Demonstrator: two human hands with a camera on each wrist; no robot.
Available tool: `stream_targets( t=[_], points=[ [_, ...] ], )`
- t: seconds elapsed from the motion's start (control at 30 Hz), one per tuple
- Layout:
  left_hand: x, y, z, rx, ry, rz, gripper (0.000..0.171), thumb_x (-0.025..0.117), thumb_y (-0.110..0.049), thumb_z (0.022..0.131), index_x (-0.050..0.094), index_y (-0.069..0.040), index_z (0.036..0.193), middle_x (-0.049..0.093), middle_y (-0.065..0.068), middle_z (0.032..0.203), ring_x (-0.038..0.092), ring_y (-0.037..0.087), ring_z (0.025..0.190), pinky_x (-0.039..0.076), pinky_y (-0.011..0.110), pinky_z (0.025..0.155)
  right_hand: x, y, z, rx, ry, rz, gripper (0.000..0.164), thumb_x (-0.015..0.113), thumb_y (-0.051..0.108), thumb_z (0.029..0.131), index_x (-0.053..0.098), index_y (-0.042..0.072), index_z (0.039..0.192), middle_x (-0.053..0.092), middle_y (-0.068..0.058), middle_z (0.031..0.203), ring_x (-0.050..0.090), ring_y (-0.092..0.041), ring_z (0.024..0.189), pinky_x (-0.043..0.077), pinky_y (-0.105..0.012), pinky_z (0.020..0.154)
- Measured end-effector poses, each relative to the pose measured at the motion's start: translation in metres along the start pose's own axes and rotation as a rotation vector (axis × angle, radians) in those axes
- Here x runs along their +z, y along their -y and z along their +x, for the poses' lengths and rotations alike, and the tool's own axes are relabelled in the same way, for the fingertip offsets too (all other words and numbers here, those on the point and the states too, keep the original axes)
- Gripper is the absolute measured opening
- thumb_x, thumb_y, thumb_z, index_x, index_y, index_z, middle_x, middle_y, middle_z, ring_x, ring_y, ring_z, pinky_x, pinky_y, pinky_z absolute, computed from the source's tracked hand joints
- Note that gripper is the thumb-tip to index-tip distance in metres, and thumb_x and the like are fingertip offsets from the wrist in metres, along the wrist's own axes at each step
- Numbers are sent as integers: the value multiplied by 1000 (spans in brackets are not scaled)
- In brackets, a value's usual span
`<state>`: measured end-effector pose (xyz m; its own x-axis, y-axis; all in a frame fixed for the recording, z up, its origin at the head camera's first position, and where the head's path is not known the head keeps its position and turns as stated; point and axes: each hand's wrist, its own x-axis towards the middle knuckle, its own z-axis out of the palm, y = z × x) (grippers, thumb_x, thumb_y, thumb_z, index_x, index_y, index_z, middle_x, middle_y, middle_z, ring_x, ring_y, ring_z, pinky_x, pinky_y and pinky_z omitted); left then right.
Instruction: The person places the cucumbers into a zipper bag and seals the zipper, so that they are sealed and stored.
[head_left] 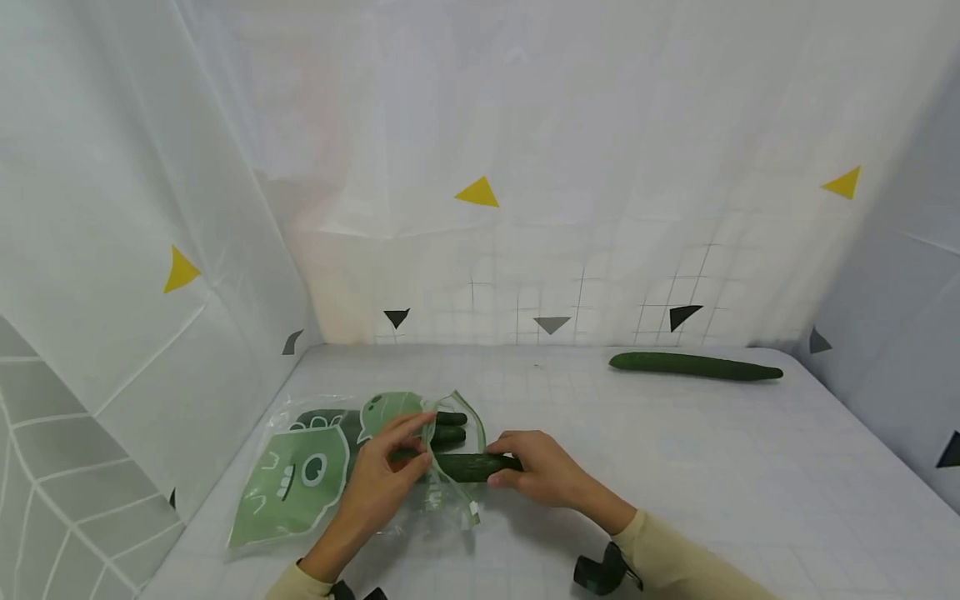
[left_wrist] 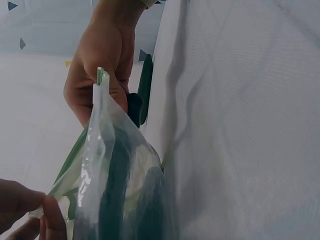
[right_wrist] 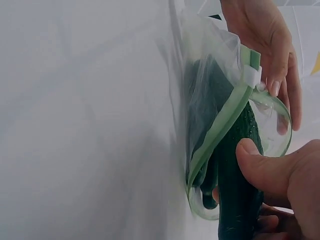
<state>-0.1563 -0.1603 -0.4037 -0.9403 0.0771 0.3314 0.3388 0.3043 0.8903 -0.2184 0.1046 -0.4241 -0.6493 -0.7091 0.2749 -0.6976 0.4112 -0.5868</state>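
In the head view, the left hand (head_left: 378,477) hides part of the held cucumber (head_left: 472,468) from us. In the right wrist view, the bottom edge cuts that cucumber off and the right edge crops the right hand (right_wrist: 287,182). We cannot identify a tiny speck (head_left: 537,366) on the tabletop (head_left: 675,467).

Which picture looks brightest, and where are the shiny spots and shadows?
Head view: looks brightest, soft shadow on the table near the right hand; left wrist view: darker, white shiny spots on the bag; right wrist view: faint shadow bands across the table.
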Motion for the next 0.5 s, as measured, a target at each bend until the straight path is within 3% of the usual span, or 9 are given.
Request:
stream_targets(
  t=[0.2, 0.5],
  points=[
    [0, -2, 2, -17, -10, 2, 58, 74, 8, 91, 69, -27, 137, 60, -5, 138, 64, 23, 97, 58, 32, 76, 3, 4, 8, -6, -8, 30, 30, 79, 21, 93, 76, 5, 119, 72, 1, 106, 55, -3, 76, 50, -29, 73],
    [1, 0, 2, 10, -12, -8, 58, 74, 11, 89, 70, -22, 137, 60, -1, 138, 64, 24, 96, 58, 31, 78, 16, 5, 17, 3, -20, 95, 24, 80, 16, 93, 77, 8, 116, 71, 5, 97, 47, -1, 63, 43, -23, 59]
  ],
)
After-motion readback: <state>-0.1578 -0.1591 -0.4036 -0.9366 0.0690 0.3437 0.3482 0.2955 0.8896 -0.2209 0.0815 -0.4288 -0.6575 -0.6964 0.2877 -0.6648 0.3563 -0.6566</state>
